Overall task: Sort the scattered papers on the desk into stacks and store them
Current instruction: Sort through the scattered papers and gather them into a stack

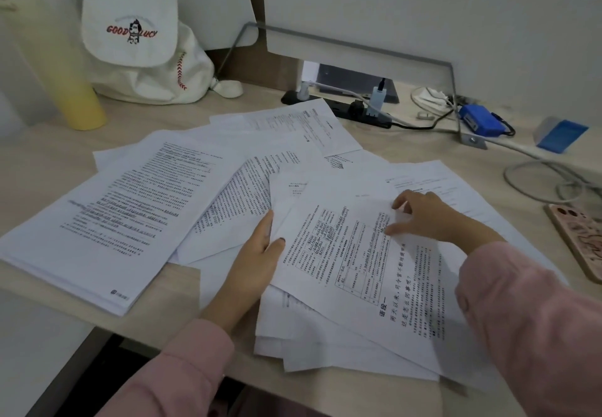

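Observation:
Printed white papers lie scattered and overlapping across the wooden desk. A thick stack sits at the left. Loose sheets fan out toward the back. A sheet with tables and large characters tops a messy pile at the front. My left hand holds this sheet's left edge, thumb on top, fingers hidden beneath. My right hand rests on the sheet's far right part with fingers spread flat.
A white drawstring bag and a yellow cup stand at the back left. A power strip with cables, a blue box and a blue-topped block lie at the back right. A phone lies at the right edge.

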